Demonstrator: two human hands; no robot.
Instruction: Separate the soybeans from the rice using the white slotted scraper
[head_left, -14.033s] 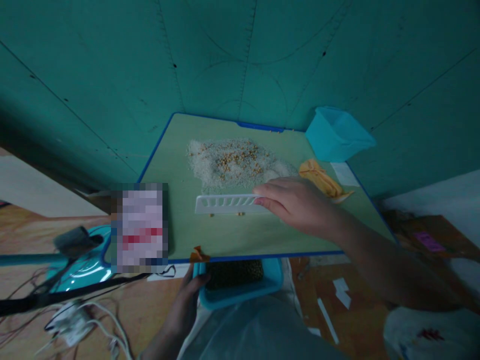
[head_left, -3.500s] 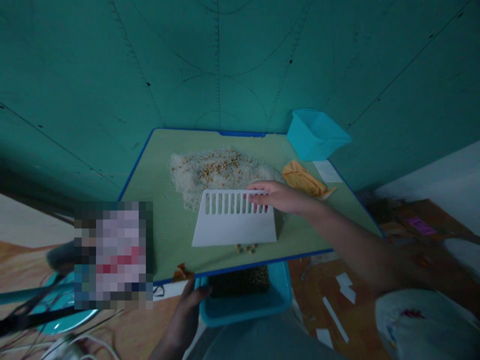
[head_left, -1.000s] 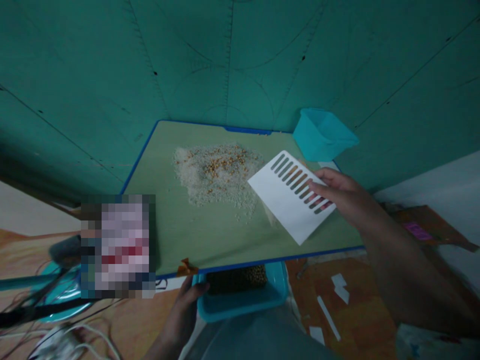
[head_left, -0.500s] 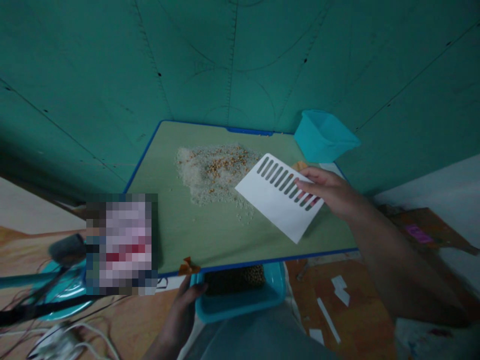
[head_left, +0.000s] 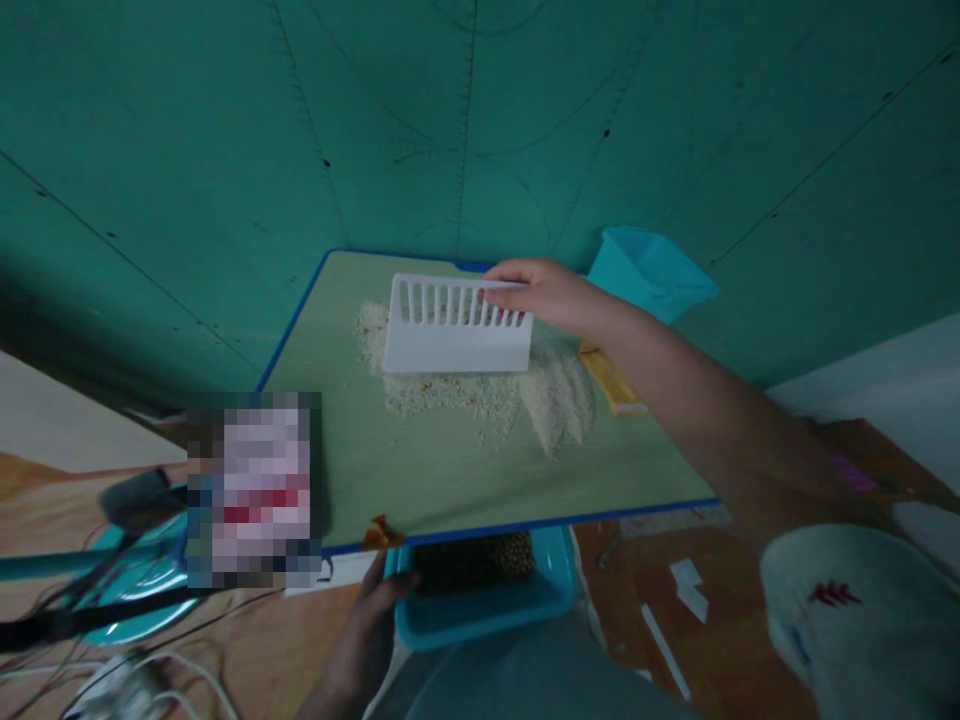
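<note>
My right hand (head_left: 541, 294) grips the slotted top edge of a white plastic scraper (head_left: 454, 326). The scraper stands on its edge in the far part of a pile of white rice mixed with yellow grains (head_left: 487, 385), on a green board with a blue rim (head_left: 420, 470). My left hand (head_left: 367, 625) holds the left side of a blue tub (head_left: 484, 605) under the board's near edge. Dark yellowish grains lie in the tub.
A second blue tub (head_left: 649, 272) stands at the board's far right corner, with a yellow cloth (head_left: 611, 380) just in front of it. A blurred box (head_left: 251, 490) covers the board's near left corner. Cables and a teal object (head_left: 112, 600) lie at lower left.
My right hand has swung the scraper from the air at the right over to the far side of the rice pile and stood it there on its edge. My left hand stays on the tub.
</note>
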